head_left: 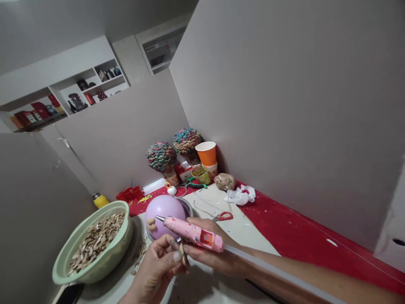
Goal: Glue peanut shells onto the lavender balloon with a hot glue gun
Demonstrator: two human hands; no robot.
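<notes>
Smooth balloon [166, 207], glue gun [190, 231] (tapered)

Pink glue gun [190, 231] near lilac balloon [166, 207]

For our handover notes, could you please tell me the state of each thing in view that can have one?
Glue gun: held in the right hand, white stick protruding behind
Shell: pinched in the left hand
Balloon: inflated, shell pieces on its side
Green basin: largely filled with shells
Orange cup: upright
Twine: balled
Tissue: crumpled
Yellow bottle: capped
Scissors: lying flat, blades unclear
</notes>
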